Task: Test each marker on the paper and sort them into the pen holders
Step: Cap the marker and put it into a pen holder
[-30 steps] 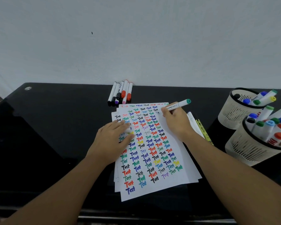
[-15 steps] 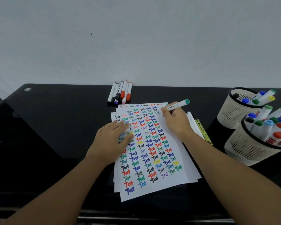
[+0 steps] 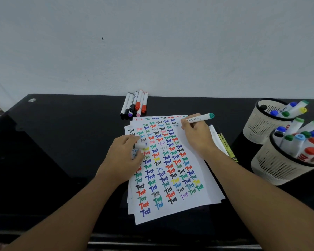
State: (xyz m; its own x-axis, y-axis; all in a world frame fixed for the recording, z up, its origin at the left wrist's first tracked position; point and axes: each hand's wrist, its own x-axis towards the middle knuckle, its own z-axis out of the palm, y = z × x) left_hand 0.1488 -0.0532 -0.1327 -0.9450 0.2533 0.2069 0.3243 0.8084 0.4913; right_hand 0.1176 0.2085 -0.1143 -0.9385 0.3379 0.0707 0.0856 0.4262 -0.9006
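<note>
A right hand (image 3: pixel 196 136) grips a green-capped marker (image 3: pixel 200 118), tip on the paper (image 3: pixel 170 178).
The left hand (image 3: pixel 123 160) rests on the sheet, holding a white cap (image 3: pixel 140 146).

The paper (image 3: pixel 170 169) at the frame's centre carries "Test" handwritten repeatedly in many colours; print on the markers is too small to read.
</note>
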